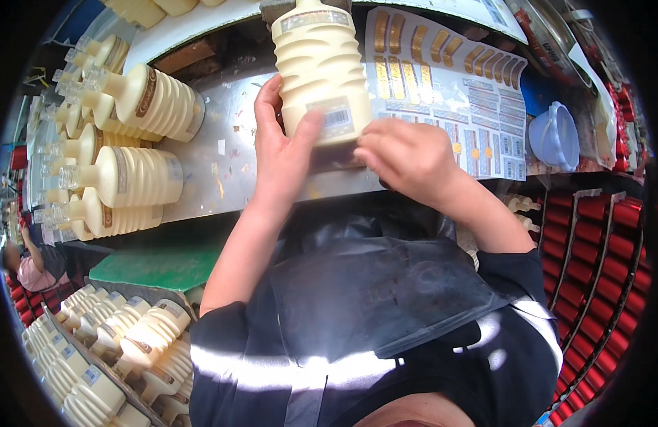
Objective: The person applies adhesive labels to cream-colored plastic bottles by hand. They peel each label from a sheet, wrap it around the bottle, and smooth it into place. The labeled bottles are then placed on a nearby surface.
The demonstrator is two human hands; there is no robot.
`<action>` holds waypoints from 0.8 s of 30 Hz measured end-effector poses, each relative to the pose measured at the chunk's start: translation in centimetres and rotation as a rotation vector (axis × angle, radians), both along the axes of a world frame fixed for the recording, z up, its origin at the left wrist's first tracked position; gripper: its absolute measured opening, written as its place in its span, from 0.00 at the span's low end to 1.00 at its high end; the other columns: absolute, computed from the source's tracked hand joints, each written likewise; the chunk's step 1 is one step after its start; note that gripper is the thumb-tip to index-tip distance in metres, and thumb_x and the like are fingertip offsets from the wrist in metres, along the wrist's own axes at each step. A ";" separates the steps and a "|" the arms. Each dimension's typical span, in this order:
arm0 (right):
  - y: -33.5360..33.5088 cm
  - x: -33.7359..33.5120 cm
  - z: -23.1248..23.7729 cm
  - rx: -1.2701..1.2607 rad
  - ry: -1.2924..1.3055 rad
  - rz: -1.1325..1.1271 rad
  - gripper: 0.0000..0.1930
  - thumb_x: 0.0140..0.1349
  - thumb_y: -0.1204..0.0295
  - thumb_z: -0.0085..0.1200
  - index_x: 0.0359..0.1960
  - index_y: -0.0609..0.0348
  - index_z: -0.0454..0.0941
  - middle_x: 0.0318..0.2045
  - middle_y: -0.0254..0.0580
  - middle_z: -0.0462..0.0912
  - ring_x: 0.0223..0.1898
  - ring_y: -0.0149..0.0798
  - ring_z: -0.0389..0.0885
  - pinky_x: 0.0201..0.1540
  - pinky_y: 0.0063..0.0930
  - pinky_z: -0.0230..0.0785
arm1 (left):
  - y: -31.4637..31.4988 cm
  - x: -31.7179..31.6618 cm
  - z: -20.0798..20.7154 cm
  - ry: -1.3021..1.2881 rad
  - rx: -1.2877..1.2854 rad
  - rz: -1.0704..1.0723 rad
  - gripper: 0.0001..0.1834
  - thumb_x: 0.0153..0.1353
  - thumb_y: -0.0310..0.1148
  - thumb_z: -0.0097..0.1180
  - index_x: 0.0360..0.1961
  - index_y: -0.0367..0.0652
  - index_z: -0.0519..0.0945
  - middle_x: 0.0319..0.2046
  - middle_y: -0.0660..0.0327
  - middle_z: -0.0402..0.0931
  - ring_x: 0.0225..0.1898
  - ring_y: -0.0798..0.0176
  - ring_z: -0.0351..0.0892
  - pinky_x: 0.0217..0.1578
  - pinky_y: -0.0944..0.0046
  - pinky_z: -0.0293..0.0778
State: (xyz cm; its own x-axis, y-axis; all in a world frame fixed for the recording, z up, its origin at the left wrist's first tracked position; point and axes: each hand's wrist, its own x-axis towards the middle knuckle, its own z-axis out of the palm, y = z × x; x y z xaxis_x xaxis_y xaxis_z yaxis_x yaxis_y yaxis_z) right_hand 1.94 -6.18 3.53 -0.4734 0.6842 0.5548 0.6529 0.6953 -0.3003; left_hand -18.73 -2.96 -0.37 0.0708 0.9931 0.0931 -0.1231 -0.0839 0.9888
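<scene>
A cream, ribbed bottle (pixel 320 67) lies on the metal worktop, its neck pointing away from me and its base toward me. My left hand (pixel 282 139) is wrapped round its left side, with the thumb pressed beside a small barcode label (pixel 336 117) near the base. A patterned label (pixel 314 19) also sits up by the bottle's shoulder. Against the lower right edge of the bottle, my right hand (pixel 407 153) is closed with fingertips pinched together. Whatever those fingers may hold is hidden. To the right lies a sheet of stickers (pixel 478 92) in gold and grey.
Several cream bottles (pixel 140 178) are stacked on their sides at the left of the worktop (pixel 225 167). A small pale blue bucket (pixel 554 136) stands at the right. Crates of bottles (pixel 104 334) fill the lower left; red items (pixel 592 263) are racked at right. Another person (pixel 37 263) is far left.
</scene>
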 end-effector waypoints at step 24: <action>2.1 -2.0 -2.5 -0.797 0.590 -0.453 0.36 0.57 0.60 0.73 0.60 0.67 0.68 0.30 0.27 0.70 0.33 0.21 0.70 0.37 0.17 0.69 | -0.5 0.1 -0.9 -0.011 0.012 -0.025 0.49 0.61 0.37 0.68 0.76 0.36 0.50 0.69 0.46 0.61 0.68 0.53 0.66 0.68 0.55 0.65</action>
State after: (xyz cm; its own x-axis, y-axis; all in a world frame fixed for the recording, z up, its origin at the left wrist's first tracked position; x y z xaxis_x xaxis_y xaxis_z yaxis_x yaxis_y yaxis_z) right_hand -0.07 -4.06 1.03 0.1084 0.9918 -0.0680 0.4050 -0.1065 -0.9081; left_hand -18.64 -3.46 -1.29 0.0949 0.9898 0.1064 -0.1364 -0.0930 0.9863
